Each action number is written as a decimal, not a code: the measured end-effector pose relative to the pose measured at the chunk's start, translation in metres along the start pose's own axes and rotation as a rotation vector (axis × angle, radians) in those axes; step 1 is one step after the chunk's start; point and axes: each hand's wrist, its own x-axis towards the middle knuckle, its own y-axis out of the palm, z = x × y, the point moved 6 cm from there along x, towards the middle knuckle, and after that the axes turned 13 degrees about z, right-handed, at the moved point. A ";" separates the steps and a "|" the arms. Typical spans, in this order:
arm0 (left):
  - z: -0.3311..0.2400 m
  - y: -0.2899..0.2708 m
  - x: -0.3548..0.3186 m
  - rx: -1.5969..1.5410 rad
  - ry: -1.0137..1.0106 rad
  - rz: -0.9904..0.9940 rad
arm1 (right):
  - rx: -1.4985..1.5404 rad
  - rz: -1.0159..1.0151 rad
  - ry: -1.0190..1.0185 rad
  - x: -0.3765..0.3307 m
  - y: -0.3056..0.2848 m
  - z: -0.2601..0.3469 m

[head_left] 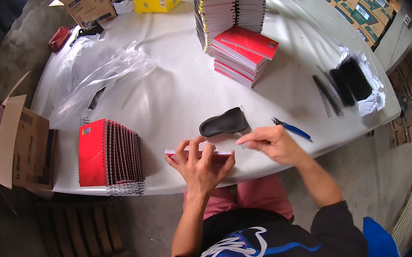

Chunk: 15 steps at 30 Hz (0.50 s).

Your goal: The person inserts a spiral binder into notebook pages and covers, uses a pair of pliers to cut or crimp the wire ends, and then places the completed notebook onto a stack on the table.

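Observation:
My left hand (196,168) is closed around a red-covered notebook block (222,153), gripping it at the table's near edge with its white page edges facing up. Just beyond the block's right end, my right hand (276,145) pinches a small pale piece (242,145), too small to name. A dark, sole-shaped pad (223,123) lies beyond both hands. Cutting pliers with blue handles (296,132) rest right beside my right hand. To the left stands a row of red notebooks (91,155) with wire spirals on their edges.
Loose red notebook blocks (239,65) are piled at the table's middle, before tall stacks of spiral notebooks (220,11). Black binding spirals (352,82) lie at the right. Clear plastic (101,74) covers the far left. An open cardboard box (31,150) stands at the left edge.

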 end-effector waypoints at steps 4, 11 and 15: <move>-0.008 -0.005 0.003 0.018 0.014 0.000 | 0.066 -0.195 -0.101 0.006 0.018 -0.012; -0.004 -0.002 0.002 0.029 -0.037 -0.009 | 0.050 -0.198 -0.184 0.012 0.020 -0.001; -0.005 -0.004 0.003 0.014 -0.026 -0.007 | 0.100 -0.169 -0.207 0.012 0.018 -0.005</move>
